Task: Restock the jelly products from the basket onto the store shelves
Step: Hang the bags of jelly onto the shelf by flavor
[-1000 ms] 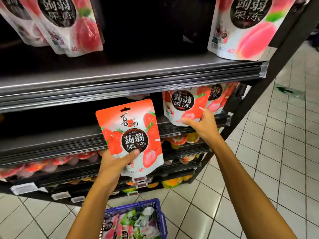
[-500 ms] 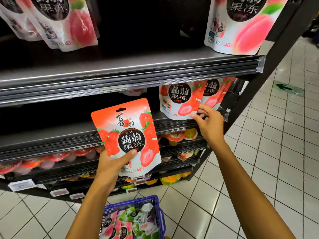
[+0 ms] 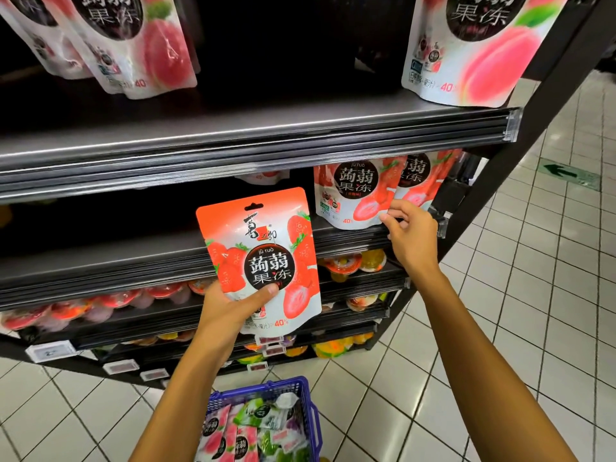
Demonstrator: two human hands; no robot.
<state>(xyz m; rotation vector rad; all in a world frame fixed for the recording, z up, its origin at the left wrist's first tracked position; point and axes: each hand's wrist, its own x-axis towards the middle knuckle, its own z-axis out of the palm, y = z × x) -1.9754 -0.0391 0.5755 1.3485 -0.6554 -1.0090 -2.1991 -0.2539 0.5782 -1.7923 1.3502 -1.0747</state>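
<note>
My left hand (image 3: pixel 230 311) grips a red strawberry jelly pouch (image 3: pixel 263 258) by its lower left part and holds it upright in front of the middle shelf (image 3: pixel 133 261). Two matching strawberry pouches (image 3: pixel 353 195) stand at the right end of that shelf. My right hand (image 3: pixel 411 235) is at the nearer one, its curled fingertips pinching the pouch's lower right edge. The blue basket (image 3: pixel 306 388) sits on the floor below my arms, holding several mixed jelly pouches.
Peach jelly pouches (image 3: pixel 473 51) stand on the top shelf at right, and more (image 3: pixel 133 45) at left. Lower shelves hold jelly cups (image 3: pixel 353 265). The shelf's black end post (image 3: pixel 520 145) slants down the right side. White tiled floor (image 3: pixel 533 295) lies to the right.
My right hand slid from the front of the shelved pouch to its lower right edge. The pouch in my left hand stays at about the same place.
</note>
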